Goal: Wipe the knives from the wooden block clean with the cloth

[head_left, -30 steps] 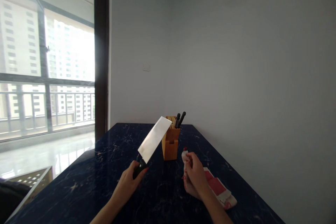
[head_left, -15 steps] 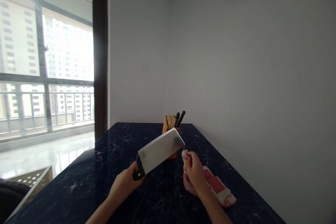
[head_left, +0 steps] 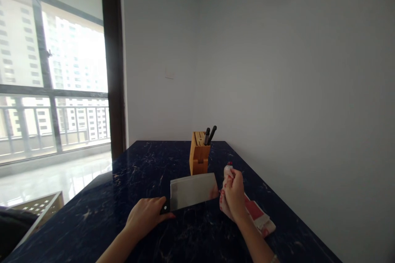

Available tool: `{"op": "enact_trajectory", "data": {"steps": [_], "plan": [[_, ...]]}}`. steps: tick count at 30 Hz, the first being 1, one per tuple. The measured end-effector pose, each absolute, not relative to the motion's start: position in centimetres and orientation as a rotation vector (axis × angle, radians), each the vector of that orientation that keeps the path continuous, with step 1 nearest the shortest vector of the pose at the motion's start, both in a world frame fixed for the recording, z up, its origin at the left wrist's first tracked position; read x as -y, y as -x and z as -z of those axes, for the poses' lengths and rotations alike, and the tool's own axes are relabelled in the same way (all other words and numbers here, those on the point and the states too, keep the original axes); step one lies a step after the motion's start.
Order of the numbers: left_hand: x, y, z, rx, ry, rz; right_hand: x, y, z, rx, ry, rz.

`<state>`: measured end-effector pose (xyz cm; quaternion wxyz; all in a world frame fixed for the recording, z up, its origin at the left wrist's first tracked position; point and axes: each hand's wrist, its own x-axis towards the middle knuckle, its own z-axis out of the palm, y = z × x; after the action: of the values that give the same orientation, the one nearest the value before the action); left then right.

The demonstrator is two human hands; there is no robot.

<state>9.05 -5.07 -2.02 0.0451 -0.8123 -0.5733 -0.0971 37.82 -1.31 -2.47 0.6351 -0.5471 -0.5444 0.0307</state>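
Left hand: clenched round the black handle of the cleaver; knuckles up, low over the countertop; forearm runs in from the bottom edge
Cleaver: broad steel blade held flat-side toward the camera, long edge roughly level, tip pointing right; it sits in front of the knife block and just above the dark surface; whether the lower edge touches the countertop cannot be told; the blade's right end is just beside the right hand
Right hand: closed on a bunched part of the red-and-white cloth, lifting one end up near the blade's right end; red nails show on the fingers
Cloth: the gripped end stands above the hand; the rest trails back and to the right, lying on the countertop close to the wall
Knife block: wooden, upright near the far end of the countertop; two black handles stick out of its top right, tilted right
Countertop: dark blue with pale veining
Window: at left, bright, railing and tall buildings beyond
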Motion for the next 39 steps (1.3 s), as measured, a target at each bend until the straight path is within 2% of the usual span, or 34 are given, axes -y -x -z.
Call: {"op": "enact_trajectory", "data": {"steps": [8,20,26,33,39], "plan": [[5.1,-10.0,2.5,1.628,2.483,0.288,1.6,-35.4,3.7,1.584,1.199,-0.063],[5.5,-10.5,2.2,1.599,2.374,0.397,3.8,-31.5,2.2,1.946,1.071,0.057],[5.4,-10.4,2.2,1.608,2.359,0.392,3.8,-32.3,1.5,1.911,1.182,0.205],[5.4,-10.2,2.1,1.721,2.318,0.353,5.2,-29.7,2.4,2.206,1.194,0.365],[5.1,-10.0,2.0,1.663,2.321,0.358,4.4,-31.2,2.3,2.087,1.406,0.477]]}}
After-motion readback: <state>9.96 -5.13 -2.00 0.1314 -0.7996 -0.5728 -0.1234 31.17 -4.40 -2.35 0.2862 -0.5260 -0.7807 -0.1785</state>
